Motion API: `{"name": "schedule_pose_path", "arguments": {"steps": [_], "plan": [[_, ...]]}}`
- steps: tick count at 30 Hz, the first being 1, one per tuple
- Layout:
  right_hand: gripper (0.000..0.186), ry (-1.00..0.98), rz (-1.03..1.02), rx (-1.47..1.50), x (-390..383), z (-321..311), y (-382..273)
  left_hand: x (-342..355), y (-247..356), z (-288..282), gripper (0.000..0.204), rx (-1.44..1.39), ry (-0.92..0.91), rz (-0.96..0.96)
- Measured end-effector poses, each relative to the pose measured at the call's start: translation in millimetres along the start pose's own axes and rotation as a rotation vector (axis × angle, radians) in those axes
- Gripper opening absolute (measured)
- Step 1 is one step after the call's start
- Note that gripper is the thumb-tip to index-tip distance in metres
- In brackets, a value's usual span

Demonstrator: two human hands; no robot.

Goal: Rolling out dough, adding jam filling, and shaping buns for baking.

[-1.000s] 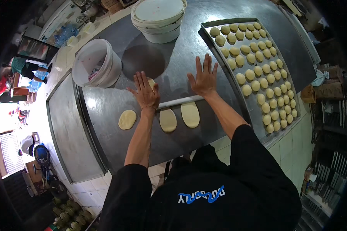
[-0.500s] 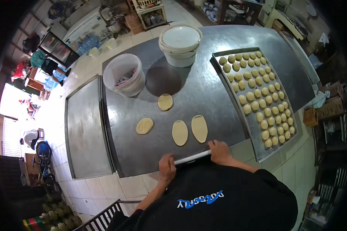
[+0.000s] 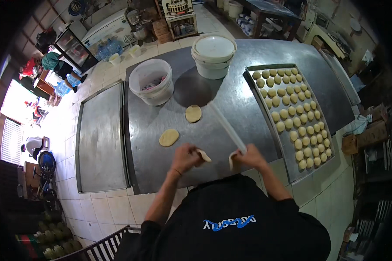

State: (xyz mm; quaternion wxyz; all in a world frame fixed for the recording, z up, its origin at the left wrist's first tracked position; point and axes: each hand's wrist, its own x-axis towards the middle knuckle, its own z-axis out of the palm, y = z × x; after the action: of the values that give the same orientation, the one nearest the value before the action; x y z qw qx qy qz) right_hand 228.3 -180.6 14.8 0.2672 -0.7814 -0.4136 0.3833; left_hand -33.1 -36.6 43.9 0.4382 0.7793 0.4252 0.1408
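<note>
My left hand (image 3: 186, 159) is closed on a flat piece of dough (image 3: 203, 155), lifted off the steel table and bent at its edge. In my right hand (image 3: 253, 158) is a white rolling pin (image 3: 227, 127), a plain straight rod slanting away to the far left. The same hand also pinches a second flat piece of dough (image 3: 231, 161), which hangs on its inner side. Beyond my hands lie an oval dough piece (image 3: 169, 137) and a rounder dough piece (image 3: 193, 113), both flat on the table (image 3: 204, 135).
A large tray (image 3: 294, 171) with rows of dough balls lies on the right. At the far side stand an open white bucket (image 3: 151, 82) and a lidded white bucket (image 3: 214, 56). A bare metal tray (image 3: 101, 139) adjoins the table's left edge. A person (image 3: 59, 69) bends at far left.
Both hands have left the table's near edge. The two rolled ovals are lifted off the table, one in each hand. The rolling pin has swung from crosswise to pointing away, held only by my right hand.
</note>
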Motion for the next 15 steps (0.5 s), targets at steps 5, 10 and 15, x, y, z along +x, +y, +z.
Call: {"name": "schedule_pose_path", "arguments": {"steps": [5,10,15], "plan": [[0.038,0.22,-0.258,-0.084,60,-67,-74,85,16,-75,0.023,0.082,0.315,0.221],[0.037,0.066,0.005,-0.337,75,11,-76,107,-101,-72,0.047,0.752,0.151,0.055],[0.036,0.051,0.037,0.057,-24,5,33,25,-90,12,0.038,0.131,0.482,-0.07]]}}
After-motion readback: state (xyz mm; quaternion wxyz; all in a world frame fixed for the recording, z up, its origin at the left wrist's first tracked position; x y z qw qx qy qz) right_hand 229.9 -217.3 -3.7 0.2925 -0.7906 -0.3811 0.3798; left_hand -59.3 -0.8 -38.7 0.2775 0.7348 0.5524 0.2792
